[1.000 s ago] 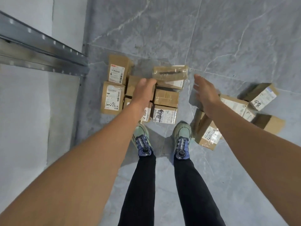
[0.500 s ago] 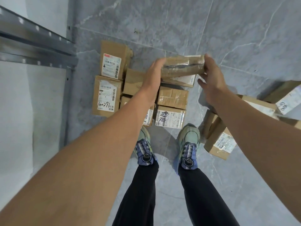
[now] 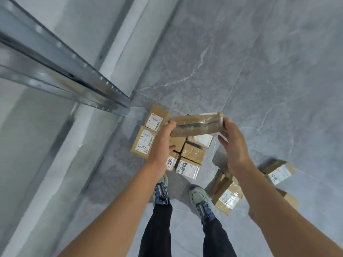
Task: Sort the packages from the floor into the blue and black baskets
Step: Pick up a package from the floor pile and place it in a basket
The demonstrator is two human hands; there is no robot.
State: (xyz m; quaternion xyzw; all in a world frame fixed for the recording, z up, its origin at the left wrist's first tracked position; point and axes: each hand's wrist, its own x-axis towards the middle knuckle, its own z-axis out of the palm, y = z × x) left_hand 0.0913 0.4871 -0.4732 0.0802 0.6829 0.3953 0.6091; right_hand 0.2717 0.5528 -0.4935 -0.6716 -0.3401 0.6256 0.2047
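Note:
I hold a long flat cardboard package (image 3: 196, 124), wrapped in clear tape, above the floor between both hands. My left hand (image 3: 163, 140) grips its left end and my right hand (image 3: 234, 145) grips its right end. Below it several brown labelled packages (image 3: 191, 154) lie in a cluster on the grey floor, in front of my shoes. Another small group of packages (image 3: 227, 196) lies to the right of my right foot. No basket is in view.
A metal shelf rail (image 3: 61, 71) juts in from the upper left, ending near the package cluster. A pale wall or panel (image 3: 37, 145) runs down the left side. Grey marbled floor tiles (image 3: 259, 71) stretch ahead and to the right.
Both hands closed on the long package and lifted it off the pile. The view has tilted and swung, so the shelf rail now reaches further into the picture.

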